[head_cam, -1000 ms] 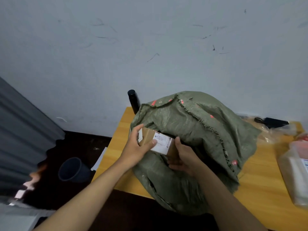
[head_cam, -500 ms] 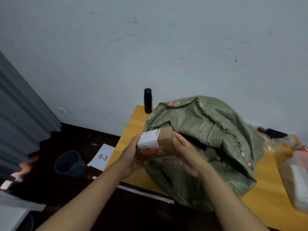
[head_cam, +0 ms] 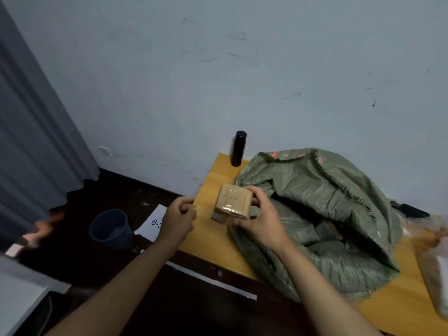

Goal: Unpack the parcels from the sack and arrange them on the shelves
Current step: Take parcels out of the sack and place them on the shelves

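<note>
Your right hand [head_cam: 260, 223] grips the box [head_cam: 233, 202] marked "3-1" beside the sack [head_cam: 322, 214]; your left hand [head_cam: 178, 218] fingers curl, holding nothing, over a "6-" paper [head_cam: 151, 223].

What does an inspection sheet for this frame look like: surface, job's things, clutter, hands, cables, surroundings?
Surface: wooden table, against the wall.
Job's things: green sack lying open on the table; small cardboard box marked by pen, out of the sack.
Clutter: black bottle upright at the table's back corner; plastic bag at right edge.
Hands: right hand grips the box; left hand curled, holding nothing.
Cables: nothing seen.
Surroundings: dark bucket and paper sheet on the floor; grey curtain.
</note>
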